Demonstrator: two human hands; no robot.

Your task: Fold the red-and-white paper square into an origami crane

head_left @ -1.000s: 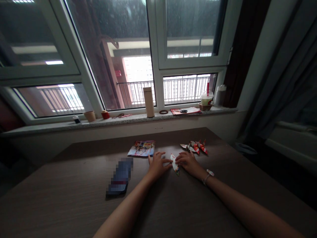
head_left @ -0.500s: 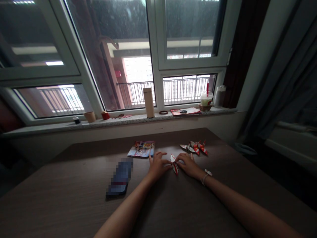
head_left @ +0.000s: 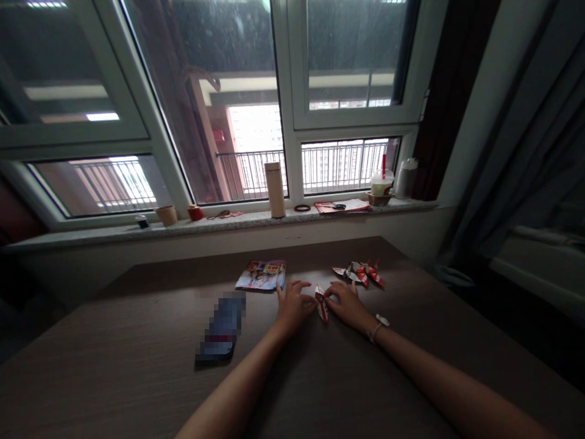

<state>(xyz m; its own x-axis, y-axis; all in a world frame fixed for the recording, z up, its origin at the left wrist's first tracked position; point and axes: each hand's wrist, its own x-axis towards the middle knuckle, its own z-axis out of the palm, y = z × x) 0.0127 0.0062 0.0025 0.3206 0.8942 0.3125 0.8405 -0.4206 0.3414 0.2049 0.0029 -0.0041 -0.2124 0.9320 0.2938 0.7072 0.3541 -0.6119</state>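
Observation:
A small piece of folded red and white paper (head_left: 322, 312), long and pointed at both ends, stands on the table between my hands. My left hand (head_left: 292, 306) holds its left side with thumb and forefinger; the other fingers are raised and bent. On the right side, the fingertips of my right hand (head_left: 350, 303) pinch the same paper near its upper half. Several folded paper cranes (head_left: 365, 273), red and white, lie in a row just beyond my right hand. A colourful printed packet (head_left: 261, 275) rests past my left hand.
A dark blue, pixelated flat object (head_left: 222, 329) lies left of my left forearm on the brown table (head_left: 114, 341). Along the windowsill (head_left: 219, 223) stand a beige flask (head_left: 275, 190), a paper cup (head_left: 166, 215), a drink cup with straw (head_left: 381, 183) and scissors (head_left: 339, 207) on paper.
Both hands stay at the folded paper. The left fingers have shifted slightly, and the paper has turned a little between the fingertips. Everything else is unchanged.

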